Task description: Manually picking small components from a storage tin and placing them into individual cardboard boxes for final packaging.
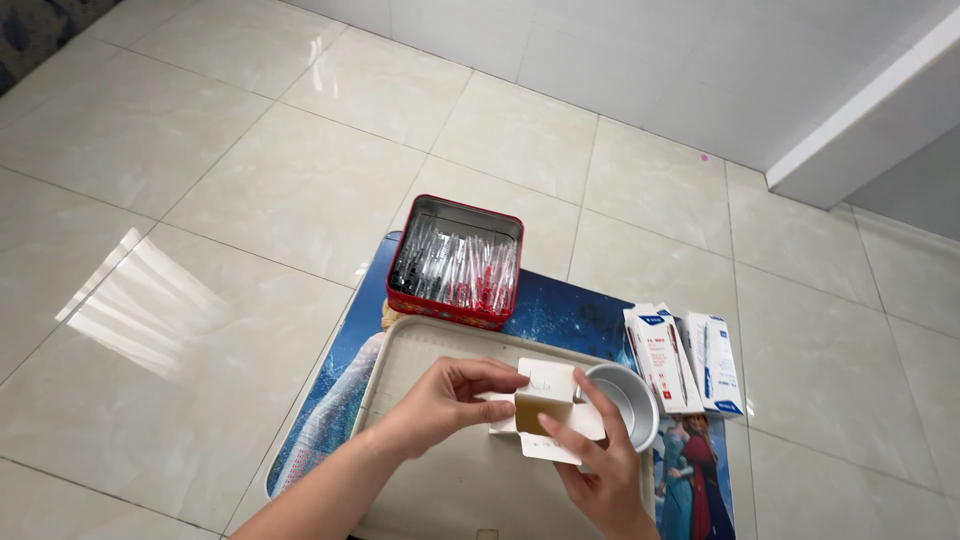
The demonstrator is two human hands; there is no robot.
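Observation:
Both hands hold a small white cardboard box [545,392] above a beige tray [420,350]. Its end flaps are open and a brown inside shows. My left hand [450,398] grips the box from the left, fingers on its top edge. My right hand [600,462] holds it from below and from the right, with the thumb on a lower flap. Whether anything is inside the box is hidden.
A red square tin [457,262] full of several pens stands beyond the tray. A round metal bowl [630,398] sits at the tray's right. Two white pen boxes [662,355] [714,362] lie further right on a picture-printed blue mat [560,310]. Tiled floor surrounds the mat.

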